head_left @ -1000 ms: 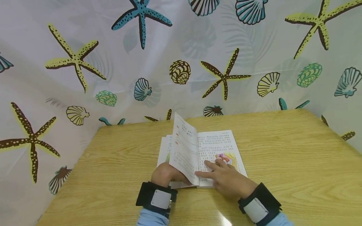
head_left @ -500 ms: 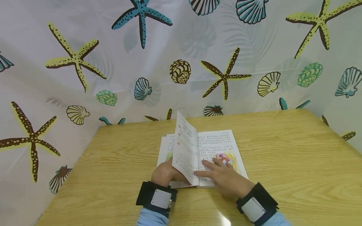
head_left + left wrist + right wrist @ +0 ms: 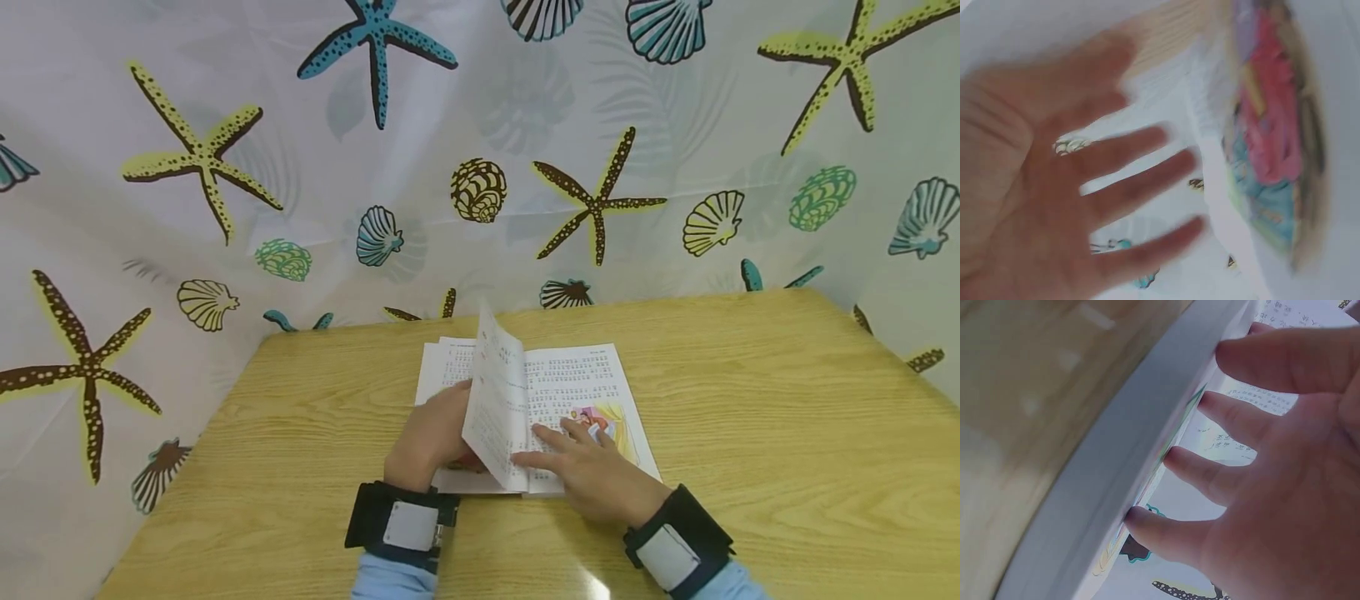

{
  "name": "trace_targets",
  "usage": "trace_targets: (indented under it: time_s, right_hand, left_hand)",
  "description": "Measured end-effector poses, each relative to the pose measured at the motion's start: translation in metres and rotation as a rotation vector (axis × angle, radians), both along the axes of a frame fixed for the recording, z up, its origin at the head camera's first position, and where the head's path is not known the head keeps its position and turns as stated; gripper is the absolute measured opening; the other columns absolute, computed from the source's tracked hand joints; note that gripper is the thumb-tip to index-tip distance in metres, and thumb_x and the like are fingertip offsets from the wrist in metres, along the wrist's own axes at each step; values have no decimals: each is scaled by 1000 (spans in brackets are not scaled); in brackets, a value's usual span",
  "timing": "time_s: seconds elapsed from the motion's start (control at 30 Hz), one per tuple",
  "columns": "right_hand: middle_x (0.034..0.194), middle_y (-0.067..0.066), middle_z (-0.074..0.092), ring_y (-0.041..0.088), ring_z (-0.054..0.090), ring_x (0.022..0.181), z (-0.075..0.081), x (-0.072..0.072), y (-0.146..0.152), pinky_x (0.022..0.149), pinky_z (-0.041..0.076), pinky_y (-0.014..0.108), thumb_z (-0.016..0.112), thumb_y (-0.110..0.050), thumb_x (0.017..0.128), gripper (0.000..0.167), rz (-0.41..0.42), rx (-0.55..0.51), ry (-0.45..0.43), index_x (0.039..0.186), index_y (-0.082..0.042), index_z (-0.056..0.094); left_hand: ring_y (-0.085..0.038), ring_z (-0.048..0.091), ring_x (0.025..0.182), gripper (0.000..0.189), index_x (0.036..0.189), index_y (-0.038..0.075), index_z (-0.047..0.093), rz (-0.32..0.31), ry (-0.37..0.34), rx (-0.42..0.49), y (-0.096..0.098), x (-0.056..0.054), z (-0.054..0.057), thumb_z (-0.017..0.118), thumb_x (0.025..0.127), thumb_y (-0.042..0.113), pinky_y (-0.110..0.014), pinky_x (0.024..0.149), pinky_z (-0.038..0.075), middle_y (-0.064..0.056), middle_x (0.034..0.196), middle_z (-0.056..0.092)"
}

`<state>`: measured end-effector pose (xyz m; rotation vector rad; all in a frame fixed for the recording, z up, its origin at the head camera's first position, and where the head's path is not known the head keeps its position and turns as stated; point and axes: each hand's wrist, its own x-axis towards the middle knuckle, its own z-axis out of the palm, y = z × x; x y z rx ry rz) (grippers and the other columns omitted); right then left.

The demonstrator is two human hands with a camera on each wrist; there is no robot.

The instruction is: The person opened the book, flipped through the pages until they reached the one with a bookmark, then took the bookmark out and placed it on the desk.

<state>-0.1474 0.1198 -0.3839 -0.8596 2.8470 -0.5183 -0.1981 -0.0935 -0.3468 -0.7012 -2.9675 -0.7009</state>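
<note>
An open book [image 3: 573,367] with printed text lies on the table, one page [image 3: 497,408] standing up near its middle. My left hand [image 3: 431,433] is behind that raised page, over the left side of the book, its fingertips hidden in the head view. In the left wrist view the fingers of this hand [image 3: 1104,181] are straight and spread, beside a page with a colourful picture [image 3: 1272,106]. My right hand [image 3: 600,475] rests on the right page with fingers spread, near a coloured illustration [image 3: 600,419]. Its fingertips [image 3: 1175,456] touch the page in the right wrist view.
The wooden table [image 3: 765,400] extends to both sides of the book. Behind it hangs a white cloth [image 3: 450,100] printed with starfish and shells. Each wrist wears a black band [image 3: 401,525] with a pale plate, above light blue sleeves.
My left hand has shifted from the book's lower edge up and forward behind the page. The raised page has swung further right, more upright. My right hand has moved only slightly left.
</note>
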Motion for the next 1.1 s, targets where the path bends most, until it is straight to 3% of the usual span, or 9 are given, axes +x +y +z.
trace_targets:
  time_s: [0.1,0.17,0.27,0.33,0.5,0.6,0.8,0.87,1.1]
  right_hand:
    - [155,20,42,55,32,140,0,0,0,100,27,81,51,15,87,67,-5,4,-3,139,-26,63]
    - [155,19,42,55,31,140,0,-1,-1,101,27,81,51,15,87,68,-13,7,-8,139,-26,63]
    - [155,19,42,55,31,140,0,-1,-1,100,27,81,51,16,86,69,-17,8,-9,139,-26,64]
    - [155,19,43,56,32,140,1,-1,-1,100,27,81,51,16,85,69,-17,7,-5,138,-26,64]
    - [154,19,45,57,35,137,0,-1,0,98,29,82,51,16,86,67,-8,9,17,137,-25,65]
    - [154,19,45,57,35,137,-1,-1,0,98,28,82,52,16,87,66,-5,12,17,137,-25,65]
    - [155,19,43,56,33,139,-1,0,0,100,27,82,52,16,86,67,-7,9,10,138,-25,64]
    - [155,19,43,55,33,139,-1,0,-1,100,27,81,53,16,86,67,-7,11,12,138,-25,65]
    - [154,20,44,55,33,139,-1,0,-2,99,28,82,53,16,86,67,-9,6,10,138,-25,65]
  left_hand:
    - [-33,69,96,45,142,4,56,124,277,26,-2,0,9,65,97,5,-44,70,59,-19,134,62]
    - [-35,68,97,46,144,1,53,169,405,78,-2,1,14,61,99,2,-44,68,59,-21,135,61]
    - [-35,67,107,43,140,1,56,125,446,100,-1,1,18,64,98,5,-45,81,59,-20,135,61]
    - [-36,61,122,45,141,2,56,56,389,58,2,0,16,67,98,9,-48,94,54,-19,140,58]
    - [-41,51,133,57,149,6,48,-58,224,6,10,-4,3,70,97,14,-55,99,50,-17,155,44]
    - [-43,42,140,64,152,8,45,-58,99,-40,12,-4,-1,73,95,17,-58,105,43,-15,160,36]
    - [-42,28,148,77,153,14,47,14,-327,-254,15,2,-10,82,86,27,-60,114,31,-13,164,31]
    - [-42,29,148,82,154,16,46,33,-375,-261,17,3,-12,85,83,26,-60,114,31,-13,163,31]
    - [-44,29,147,90,156,19,42,55,-395,-250,20,3,-13,88,79,24,-59,115,29,-14,164,30]
